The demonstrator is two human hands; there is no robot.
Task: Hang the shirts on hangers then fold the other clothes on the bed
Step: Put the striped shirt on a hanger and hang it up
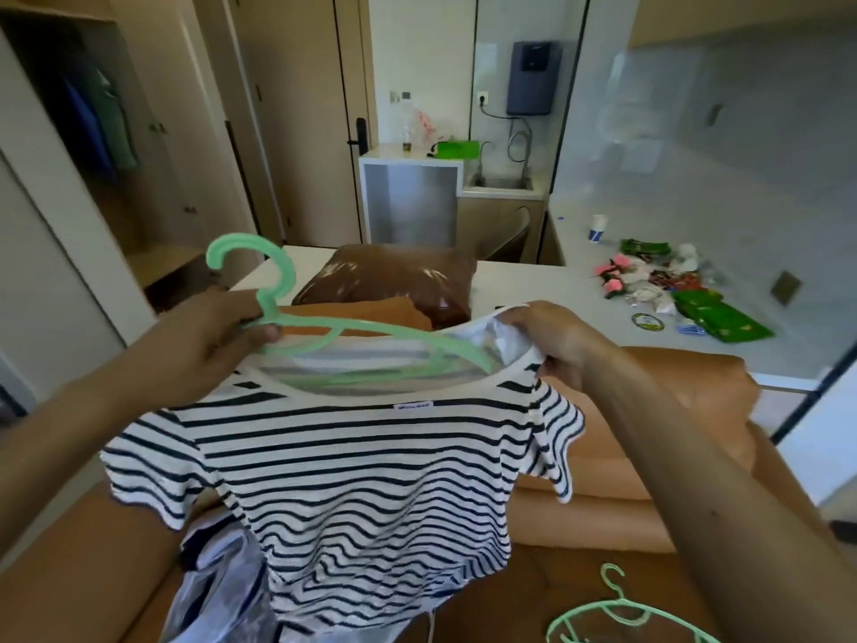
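A white shirt with dark navy stripes (361, 475) hangs in the air in front of me, above the bed. A mint green hanger (259, 280) is tilted with its right arm pushed down inside the shirt's neck opening and its hook up at the left. My left hand (218, 336) grips the hanger just below the hook, next to the shirt's left shoulder. My right hand (552, 338) pinches the right side of the neckline and holds it open.
Another green hanger (617, 614) lies on the orange-brown bed cover (617, 461) at lower right. A heap of pale and dark clothes (222, 591) sits below the shirt. A brown pillow (394, 280) lies ahead. The white counter (556, 290) at right holds clutter. An open wardrobe (102, 127) with hung clothes stands left.
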